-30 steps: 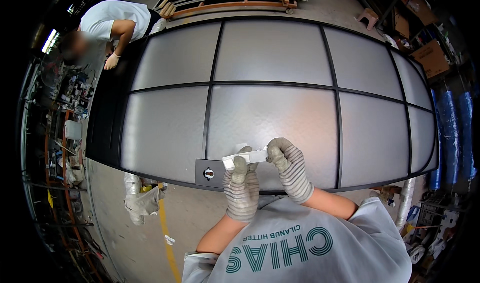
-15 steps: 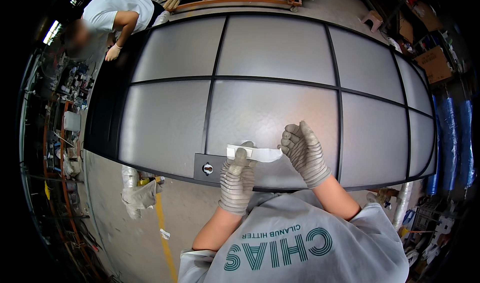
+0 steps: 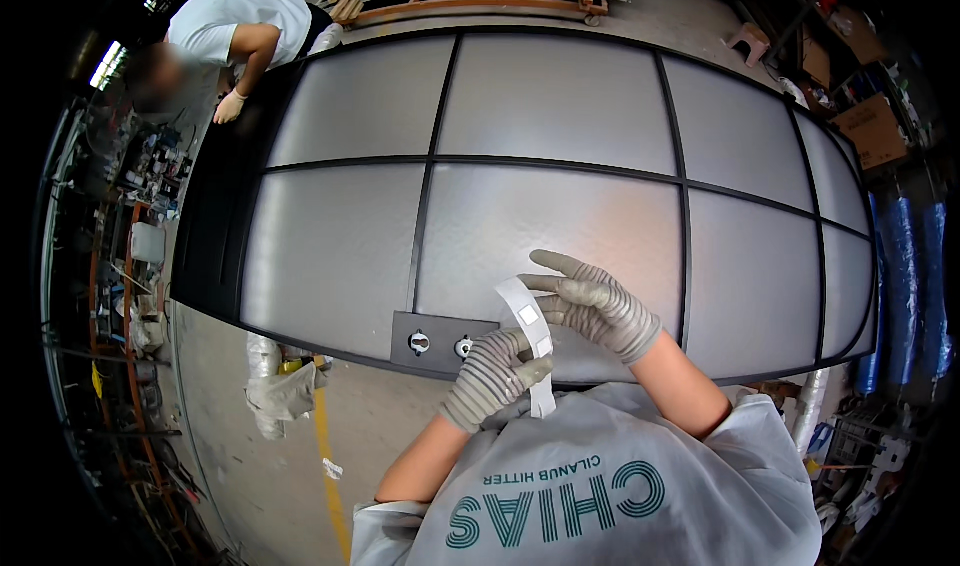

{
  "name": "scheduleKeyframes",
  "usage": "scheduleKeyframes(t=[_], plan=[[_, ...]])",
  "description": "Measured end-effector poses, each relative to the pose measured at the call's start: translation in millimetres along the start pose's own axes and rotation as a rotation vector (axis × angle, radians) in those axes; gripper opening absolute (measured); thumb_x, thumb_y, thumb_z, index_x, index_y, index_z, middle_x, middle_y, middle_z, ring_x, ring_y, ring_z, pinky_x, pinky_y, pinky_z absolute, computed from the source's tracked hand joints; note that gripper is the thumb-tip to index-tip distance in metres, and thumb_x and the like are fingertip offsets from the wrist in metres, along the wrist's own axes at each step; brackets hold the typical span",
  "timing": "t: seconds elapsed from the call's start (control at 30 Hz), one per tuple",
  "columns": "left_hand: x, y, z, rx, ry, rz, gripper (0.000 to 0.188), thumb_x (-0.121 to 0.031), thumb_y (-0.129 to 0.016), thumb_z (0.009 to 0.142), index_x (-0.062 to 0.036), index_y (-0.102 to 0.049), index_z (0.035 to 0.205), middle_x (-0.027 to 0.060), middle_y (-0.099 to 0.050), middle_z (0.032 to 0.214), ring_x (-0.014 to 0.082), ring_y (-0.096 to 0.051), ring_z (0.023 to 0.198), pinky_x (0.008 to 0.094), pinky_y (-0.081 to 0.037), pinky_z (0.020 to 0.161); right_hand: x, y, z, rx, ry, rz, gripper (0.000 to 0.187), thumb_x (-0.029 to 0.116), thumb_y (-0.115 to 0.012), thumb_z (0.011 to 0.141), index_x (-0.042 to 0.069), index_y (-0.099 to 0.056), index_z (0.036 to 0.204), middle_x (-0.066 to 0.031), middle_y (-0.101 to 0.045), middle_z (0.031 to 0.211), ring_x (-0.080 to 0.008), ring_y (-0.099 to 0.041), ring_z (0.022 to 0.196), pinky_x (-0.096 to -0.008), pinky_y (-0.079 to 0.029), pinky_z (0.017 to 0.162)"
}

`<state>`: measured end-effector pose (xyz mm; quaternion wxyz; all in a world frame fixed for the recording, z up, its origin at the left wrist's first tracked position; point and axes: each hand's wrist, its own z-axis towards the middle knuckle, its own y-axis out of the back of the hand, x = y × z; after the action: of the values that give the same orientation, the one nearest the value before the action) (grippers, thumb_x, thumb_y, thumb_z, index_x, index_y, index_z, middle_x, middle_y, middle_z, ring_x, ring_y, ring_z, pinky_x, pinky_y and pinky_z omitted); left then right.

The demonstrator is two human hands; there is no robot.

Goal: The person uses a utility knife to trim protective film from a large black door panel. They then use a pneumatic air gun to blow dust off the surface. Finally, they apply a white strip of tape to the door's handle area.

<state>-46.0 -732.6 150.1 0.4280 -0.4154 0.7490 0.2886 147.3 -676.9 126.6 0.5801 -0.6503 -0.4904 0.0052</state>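
A white paper strip with small square labels (image 3: 530, 315) curves upright between my hands, its lower end hanging in front of my shirt. My gloved left hand (image 3: 492, 378) is closed on its lower part, thumb and fingers pinching it. My gloved right hand (image 3: 602, 312) is at the strip's upper part, fingers stretched out and apart, some tips touching or just behind the edge. Below lies a large panel of frosted panes (image 3: 335, 236) in a black frame. A dark grey plate (image 3: 405, 326) with cut-outs sits at its near edge, partly behind my left hand.
At the panel's far left end, a co-worker in a white shirt (image 3: 235, 16) bends over it, a gloved hand on the frame. A wheeled wooden rack (image 3: 470, 3) stands beyond. Cluttered shelves line the left; cardboard boxes (image 3: 872, 131) and blue-wrapped lengths (image 3: 905, 286) are on the right.
The strip has turned from lying flat to curving upright, showing its square labels. My left hand has moved right and down, uncovering more of the plate. My right hand has shifted left, its fingers uncurling.
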Motion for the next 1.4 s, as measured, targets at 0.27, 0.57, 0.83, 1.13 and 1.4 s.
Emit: scheduleKeyframes(t=[0.27, 0.57, 0.83, 1.13, 1.4], plan=[[37.0, 3.9, 18.4, -0.027, -0.043, 0.104, 0.028, -0.017, -0.069, 0.082, -0.0013, -0.069, 0.106, 0.0025, -0.065, 0.082, 0.0096, -0.059, 0.075, 0.0262, -0.05, 0.069, 4.8, 9.2, -0.9, -0.151, 0.099, -0.053, 0.077, 0.001, -0.069, 0.077, -0.002, -0.03, 0.143, -0.0225, -0.041, 0.143, -0.0278, -0.056, 0.118, -0.0379, -0.047, 0.1], [61.6, 22.9, 30.7, -0.197, -0.692, 0.609, 0.028, -0.016, -0.068, 0.072, -0.0109, -0.068, 0.1, 0.0073, -0.063, 0.086, 0.0263, -0.06, 0.088, 0.0407, -0.044, 0.1, 8.6, 57.2, -29.1, -0.012, 0.087, -0.007, 0.06, -0.009, -0.064, 0.074, 0.002, -0.05, 0.131, -0.0173, -0.058, 0.126, -0.0168, -0.064, 0.092, -0.0277, -0.052, 0.088], [52.4, 24.3, 27.2, -0.299, -0.846, 0.718, 0.035, -0.012, -0.065, 0.067, -0.0093, -0.064, 0.102, 0.005, -0.06, 0.087, 0.0241, -0.059, 0.089, 0.043, -0.044, 0.101, -18.8, 67.6, -16.8, 0.034, -0.143, -0.176, 0.067, 0.031, -0.072, 0.081, 0.002, -0.046, 0.135, -0.0172, -0.058, 0.126, -0.0228, -0.057, 0.111, -0.0349, -0.043, 0.1], [27.3, 48.6, 38.9, -0.497, -0.971, 1.031, 0.036, -0.014, -0.066, 0.069, -0.0077, -0.062, 0.104, 0.0036, -0.061, 0.091, 0.0207, -0.061, 0.09, 0.0442, -0.045, 0.1, -19.1, 13.1, -5.5, -0.045, -0.312, -0.741, 0.034, 0.029, -0.069, 0.088, -0.001, -0.067, 0.102, -0.0018, -0.065, 0.086, -0.009, -0.057, 0.08, -0.0246, -0.047, 0.075], [39.0, 49.9, 46.4, -0.296, -1.129, 1.327, 0.021, -0.013, -0.06, 0.075, -0.0068, -0.062, 0.095, 0.0046, -0.062, 0.089, 0.0204, -0.062, 0.093, 0.0431, -0.045, 0.102, -12.2, 26.8, -12.5, -0.066, -0.271, -0.826, 0.018, 0.018, -0.071, 0.086, 0.0, -0.07, 0.091, 0.002, -0.062, 0.075, -0.0059, -0.053, 0.07, -0.0229, -0.044, 0.066]])
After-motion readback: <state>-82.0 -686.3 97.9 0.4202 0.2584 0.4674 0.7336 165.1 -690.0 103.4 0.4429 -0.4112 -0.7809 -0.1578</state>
